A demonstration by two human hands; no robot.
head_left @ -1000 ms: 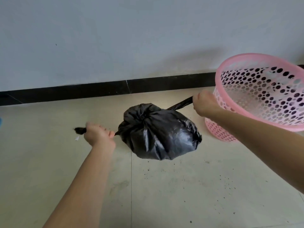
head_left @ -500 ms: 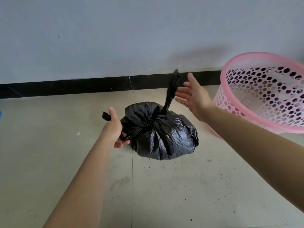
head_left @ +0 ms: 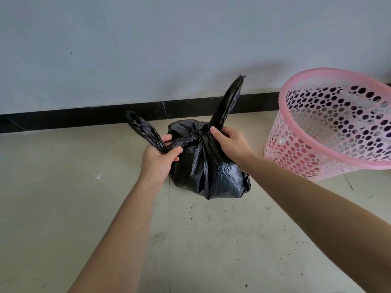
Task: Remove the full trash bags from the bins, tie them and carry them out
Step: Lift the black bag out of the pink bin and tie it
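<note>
A full black trash bag [head_left: 211, 172] sits on the tiled floor, gathered at its top into a knot with two twisted ends sticking up. My left hand [head_left: 158, 157] pinches the left end [head_left: 143, 130] near the knot. My right hand [head_left: 230, 142] grips the base of the right end [head_left: 228, 100], which stands up against the wall. A pink perforated bin [head_left: 330, 127] stands tilted to the right of the bag, with no bag in it.
A grey wall with a black skirting strip [head_left: 84, 117] runs just behind the bag. Dark crumbs are scattered on the floor tiles [head_left: 211, 229] in front of the bag, and a small white scrap [head_left: 97, 176] lies to the left.
The bag's ends were pulled tight sideways, then my right hand let go and opened. Now both hands hold the ends close to the knot and the bag rests on the floor.
</note>
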